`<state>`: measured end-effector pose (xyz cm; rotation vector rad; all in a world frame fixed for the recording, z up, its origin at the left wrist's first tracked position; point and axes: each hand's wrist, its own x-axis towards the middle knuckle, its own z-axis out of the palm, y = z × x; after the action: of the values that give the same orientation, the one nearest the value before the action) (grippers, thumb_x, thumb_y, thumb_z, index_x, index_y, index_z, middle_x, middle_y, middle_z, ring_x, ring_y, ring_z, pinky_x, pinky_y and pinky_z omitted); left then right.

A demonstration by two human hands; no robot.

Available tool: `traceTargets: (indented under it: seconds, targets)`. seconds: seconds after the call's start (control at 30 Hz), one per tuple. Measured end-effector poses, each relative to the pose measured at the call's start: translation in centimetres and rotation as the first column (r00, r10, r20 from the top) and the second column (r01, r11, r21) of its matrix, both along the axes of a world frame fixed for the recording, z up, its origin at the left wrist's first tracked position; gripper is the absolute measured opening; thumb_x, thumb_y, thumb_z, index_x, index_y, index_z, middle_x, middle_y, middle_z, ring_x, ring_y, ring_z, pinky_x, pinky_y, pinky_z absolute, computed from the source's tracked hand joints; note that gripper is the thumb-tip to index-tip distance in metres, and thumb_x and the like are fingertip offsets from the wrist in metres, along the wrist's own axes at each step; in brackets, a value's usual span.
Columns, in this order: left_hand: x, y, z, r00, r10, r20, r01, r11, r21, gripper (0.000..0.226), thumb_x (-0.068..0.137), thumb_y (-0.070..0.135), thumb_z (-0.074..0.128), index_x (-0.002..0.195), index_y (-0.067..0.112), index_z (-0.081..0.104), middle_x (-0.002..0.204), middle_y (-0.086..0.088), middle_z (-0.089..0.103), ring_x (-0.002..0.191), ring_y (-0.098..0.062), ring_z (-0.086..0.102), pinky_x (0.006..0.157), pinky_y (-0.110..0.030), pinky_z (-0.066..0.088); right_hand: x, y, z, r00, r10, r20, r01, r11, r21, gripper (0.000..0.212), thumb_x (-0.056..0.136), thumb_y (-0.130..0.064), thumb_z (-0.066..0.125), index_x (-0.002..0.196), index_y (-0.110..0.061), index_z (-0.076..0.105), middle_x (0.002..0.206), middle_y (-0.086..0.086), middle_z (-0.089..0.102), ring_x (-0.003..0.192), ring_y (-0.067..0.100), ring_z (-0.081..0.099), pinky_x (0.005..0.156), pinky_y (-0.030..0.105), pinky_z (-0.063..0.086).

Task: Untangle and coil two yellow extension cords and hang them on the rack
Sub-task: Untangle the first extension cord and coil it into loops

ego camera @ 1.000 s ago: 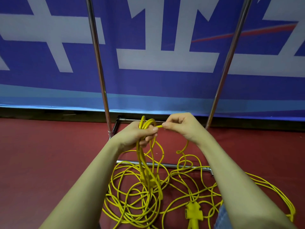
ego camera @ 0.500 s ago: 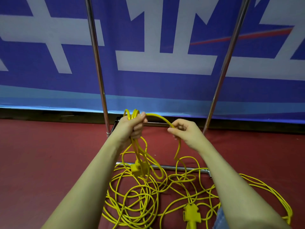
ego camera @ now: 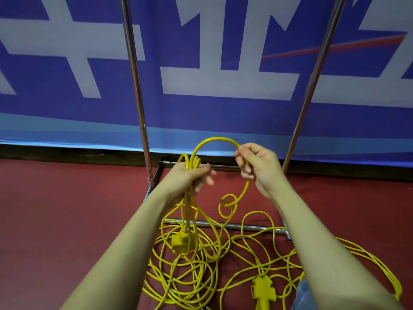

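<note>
**Yellow cord half gathered in two hands above the floor tangle**

Several loops of yellow extension cord [ego camera: 190, 166] are bunched in the left hand [ego camera: 190, 177], whose fingers are curled tight around the strands. The loops hang down from that fist, and a yellow socket block [ego camera: 180, 242] dangles among them, low over the pile. From the top of the bunch one strand arches over to the right hand [ego camera: 257, 168], where thumb and fingers pinch it; below that grip the strand curls down into a small free ring. The two hands are near each other, at about the same height.

The rest of the cord lies in a loose tangle [ego camera: 201, 276] on the red floor [ego camera: 55, 220], spreading out to the right. A second yellow plug block [ego camera: 262, 287] lies in it near the bottom edge.

The rack's chrome base bar [ego camera: 252, 227] crosses under the tangle, and its two uprights [ego camera: 134, 86] rise behind the hands. A blue and white banner [ego camera: 223, 113] covers the wall beyond. No container is in view.
</note>
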<state>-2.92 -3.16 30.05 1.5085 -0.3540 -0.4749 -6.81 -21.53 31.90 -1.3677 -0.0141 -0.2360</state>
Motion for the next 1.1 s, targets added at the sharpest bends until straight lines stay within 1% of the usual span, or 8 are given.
traceTargets:
  seconds: [0.13,0.23,0.33,0.53,0.67,0.83,0.97,1.1]
  targets:
    - [-0.6,-0.5,-0.8,0.997,-0.077,-0.007,0.077,0.996,0.051,0.020,0.099,0.009,0.049,0.106,0.009,0.068,0.102,-0.008,0.073,0.087,-0.016,0.071,0.067,-0.022,0.055,-0.1,0.7,1.4,0.997,0.071,0.032,-0.076,0.980,0.184,0.017,0.086,-0.019,0.055,0.077,-0.005,0.054,0.051,-0.004,0.046,0.038,0.002,0.028,0.038,0.016,0.015]
    - [-0.7,-0.7,-1.3,0.985,-0.156,0.077,0.143,0.977,0.156,0.024,0.096,0.011,0.056,0.116,0.018,0.066,0.120,0.000,0.067,0.116,-0.015,0.060,0.100,-0.029,0.046,0.0,1.3,2.0,0.996,0.082,0.032,-0.088,0.951,0.296,0.018,0.090,-0.018,0.052,0.078,-0.005,0.053,0.050,-0.005,0.043,0.039,0.002,0.028,0.038,0.015,0.015]
    - [-1.0,-1.4,-1.3,0.975,-0.212,0.072,0.195,0.962,0.191,0.028,0.093,0.010,0.060,0.120,0.016,0.065,0.128,-0.006,0.064,0.112,-0.012,0.060,0.098,-0.027,0.045,0.5,1.8,2.4,0.998,0.059,0.029,-0.065,0.922,0.381,0.021,0.096,-0.015,0.048,0.079,-0.005,0.053,0.051,-0.005,0.042,0.040,0.002,0.029,0.036,0.013,0.018]
    - [-1.3,-2.7,-1.4,0.975,-0.218,-0.031,0.219,0.975,0.038,0.015,0.089,-0.006,0.059,0.094,0.005,0.069,0.081,-0.003,0.075,0.081,-0.014,0.070,0.080,-0.027,0.057,1.6,1.5,2.2,1.000,0.009,0.028,-0.020,0.900,0.436,0.020,0.099,-0.017,0.045,0.083,-0.006,0.052,0.055,-0.004,0.044,0.045,0.005,0.034,0.040,0.015,0.028]
    - [-1.0,-3.0,-1.5,0.983,-0.122,-0.137,0.111,0.990,-0.083,0.014,0.090,-0.006,0.056,0.089,0.004,0.067,0.077,-0.007,0.073,0.073,-0.020,0.073,0.070,-0.032,0.058,2.1,0.4,1.2,0.991,-0.137,0.010,0.133,0.972,0.195,0.021,0.101,-0.019,0.041,0.089,-0.013,0.058,0.078,-0.001,0.057,0.065,0.007,0.049,0.059,0.018,0.039]
    - [0.0,-2.8,-0.9,0.977,-0.027,-0.211,-0.031,0.962,-0.270,0.014,0.092,-0.004,0.051,0.092,0.003,0.063,0.078,-0.009,0.073,0.076,-0.023,0.073,0.068,-0.035,0.059,2.2,-1.0,-2.1,0.950,-0.285,-0.129,0.284,0.958,-0.027,0.021,0.097,-0.008,0.047,0.080,-0.016,0.056,0.075,-0.001,0.055,0.064,0.008,0.044,0.057,0.018,0.033]
    - [0.5,-2.4,0.0,0.965,0.049,-0.259,-0.162,0.886,-0.435,0.015,0.094,-0.006,0.046,0.095,-0.001,0.059,0.075,-0.009,0.072,0.073,-0.023,0.073,0.069,-0.037,0.060,1.5,-0.5,-4.2,0.986,0.003,-0.167,-0.063,0.934,-0.353,0.022,0.093,0.003,0.047,0.087,-0.011,0.064,0.083,-0.001,0.064,0.074,0.006,0.054,0.070,0.017,0.042]
    - [1.0,-1.2,0.7,0.964,0.085,-0.251,-0.202,0.849,-0.489,0.014,0.096,-0.002,0.046,0.098,0.002,0.059,0.078,-0.007,0.073,0.077,-0.023,0.073,0.069,-0.040,0.061,1.1,0.8,-4.5,0.929,0.265,-0.260,-0.358,0.824,-0.439,0.021,0.092,-0.010,0.056,0.107,0.002,0.065,0.104,0.021,0.066,0.096,0.016,0.054,0.092,0.032,0.041]
